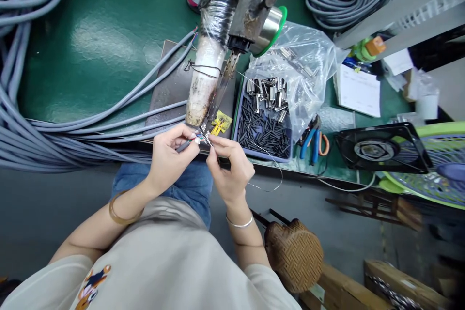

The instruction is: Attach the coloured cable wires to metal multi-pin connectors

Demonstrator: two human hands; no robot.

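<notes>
My left hand (173,149) pinches the end of a grey cable (184,146), whose thin coloured wires fan out at the fingertips. Facing it, my right hand (231,162) has thumb and forefinger closed on a small metal connector (204,134). Wires and connector meet under the tip of a mounted soldering iron (227,75). Beside the iron runs a foil-wrapped duct (207,68) with a scorched white end. Whether the wires touch the connector's pins is too small to tell. A thin strand of solder wire (271,154) loops near my right hand.
Right of the iron, a blue bin (263,155) holds black sleeves and metal connectors, with a plastic bag (308,58) behind. Pliers (310,143), a black fan (381,149) and a solder spool (271,29) are nearby. Grey cables (22,126) fill the left; a stool (296,254) stands below right.
</notes>
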